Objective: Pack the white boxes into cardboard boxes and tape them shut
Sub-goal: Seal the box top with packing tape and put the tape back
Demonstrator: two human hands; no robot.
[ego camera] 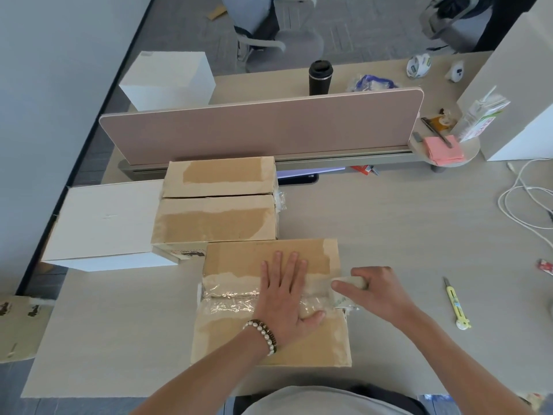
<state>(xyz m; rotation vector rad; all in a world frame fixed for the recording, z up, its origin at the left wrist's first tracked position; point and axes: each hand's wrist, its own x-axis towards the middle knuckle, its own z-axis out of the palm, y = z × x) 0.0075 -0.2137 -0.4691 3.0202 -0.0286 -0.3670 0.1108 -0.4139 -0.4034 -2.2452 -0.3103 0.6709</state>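
Note:
A closed cardboard box (233, 333) lies on the desk in front of me, with clear tape (230, 301) running along its middle seam. My left hand (287, 292) presses flat on the seam, fingers straight. My right hand (371, 290) grips a tape roll (353, 282) at the box's right edge. Behind stands a second cardboard box (215, 205), its flaps closed with no tape over the seam. A white box (104, 223) sits to its left. Another white box (167, 79) stands on the far desk.
A yellow utility knife (456, 304) lies on the desk at the right. White cables (520, 202) curl at the far right. A pink divider panel (263, 127) crosses the desk, with a black cup (320, 77) behind it. A round shelf (446, 145) holds pink notes and a carton.

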